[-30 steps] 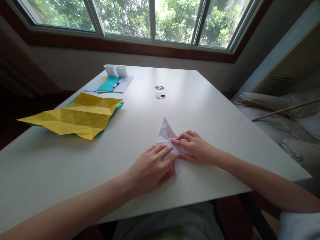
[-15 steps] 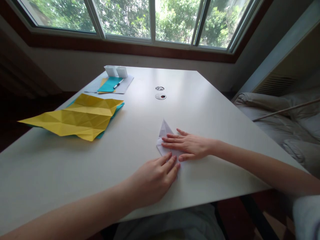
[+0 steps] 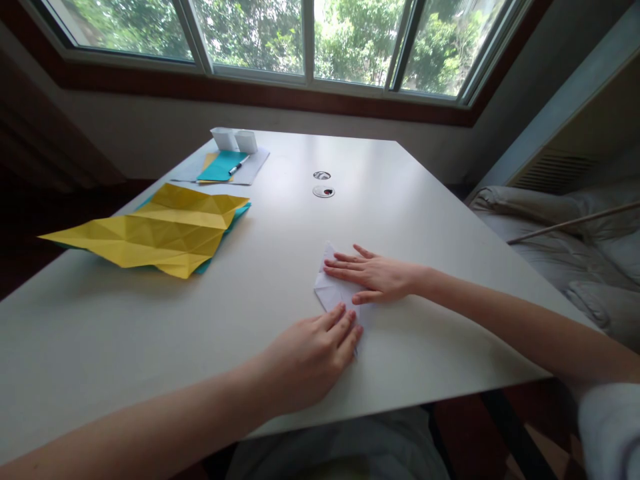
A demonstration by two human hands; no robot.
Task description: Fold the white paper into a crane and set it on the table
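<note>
A piece of folded white paper point(image 3: 327, 293) lies on the white table point(image 3: 430, 233) in front of me, its pointed end facing away. My right hand point(image 3: 383, 277) rests flat on its upper part with the fingers stretched and spread. At the lower part, the curved fingers of my left hand point(image 3: 320, 357) hold the paper down against the tabletop. The left thumb is hidden beneath that hand. Both hands cover much of the paper, so its full outline does not show.
To the left lies a creased yellow sheet point(image 3: 165, 230) over a teal sheet point(image 3: 204, 267). Farther back are small white paper boxes point(image 3: 246, 141), a teal paper point(image 3: 223, 167) and a pen point(image 3: 239, 165). Two round metal fittings point(image 3: 324, 192) sit mid-table.
My right hand has slid a little away from me along the paper, uncovering more of its middle. The left hand stays at the near end. The view has shifted slightly.
</note>
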